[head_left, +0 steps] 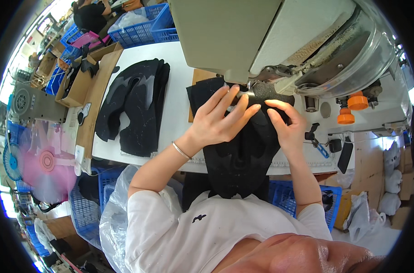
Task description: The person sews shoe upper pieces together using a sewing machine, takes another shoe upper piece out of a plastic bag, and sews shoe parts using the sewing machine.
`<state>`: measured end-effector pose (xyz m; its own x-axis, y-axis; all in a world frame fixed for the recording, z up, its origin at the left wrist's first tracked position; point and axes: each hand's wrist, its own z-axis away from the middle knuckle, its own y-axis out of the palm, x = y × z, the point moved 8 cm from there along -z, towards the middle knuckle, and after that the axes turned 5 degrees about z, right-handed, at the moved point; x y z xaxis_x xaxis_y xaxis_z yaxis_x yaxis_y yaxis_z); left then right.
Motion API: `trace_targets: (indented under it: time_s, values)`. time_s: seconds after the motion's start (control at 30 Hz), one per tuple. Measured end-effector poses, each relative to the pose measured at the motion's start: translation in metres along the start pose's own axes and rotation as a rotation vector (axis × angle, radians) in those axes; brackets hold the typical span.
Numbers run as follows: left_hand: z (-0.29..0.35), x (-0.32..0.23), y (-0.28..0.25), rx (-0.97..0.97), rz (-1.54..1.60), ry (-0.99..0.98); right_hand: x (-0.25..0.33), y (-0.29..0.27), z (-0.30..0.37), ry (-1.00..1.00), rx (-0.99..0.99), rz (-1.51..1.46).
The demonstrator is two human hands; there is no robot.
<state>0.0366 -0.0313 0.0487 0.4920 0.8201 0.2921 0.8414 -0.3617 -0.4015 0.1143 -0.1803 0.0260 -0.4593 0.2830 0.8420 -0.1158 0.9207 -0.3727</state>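
A black fabric piece (238,168) lies under both hands, its near end hanging over the table edge in front of me. My left hand (216,125) rests on its left part with fingers stretched out, their tips beside a small metal part of the beige machine (220,36). On the right side, my right hand (289,129) has its thumb and index finger bent together at the fabric's edge, just below a dark textured roller (273,92). The fabric's far edge is partly hidden by my left fingers and the machine.
Stacked black fabric pieces (147,104) lie left on the white table (177,59). A clear curved cover (370,59) and orange knobs (357,101) are at the right. Blue crates (136,34), a pink fan (47,161) and a plastic bag (113,218) surround the table.
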Motion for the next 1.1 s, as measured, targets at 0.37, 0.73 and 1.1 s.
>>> trace_targets:
  time_s: [0.37, 0.73, 1.1]
  values:
    - [0.003, -0.001, -0.007, 0.001, 0.089, 0.144, 0.000, 0.019, 0.028, 0.128, 0.090, -0.087]
    - [-0.006, 0.016, -0.008, 0.035, 0.230, 0.102, 0.004, 0.031, 0.042, 0.097, 0.014, -0.191]
    - [-0.005, 0.049, 0.005, 0.044, 0.427, -0.072, 0.003, 0.040, 0.019, 0.094, -0.053, -0.224]
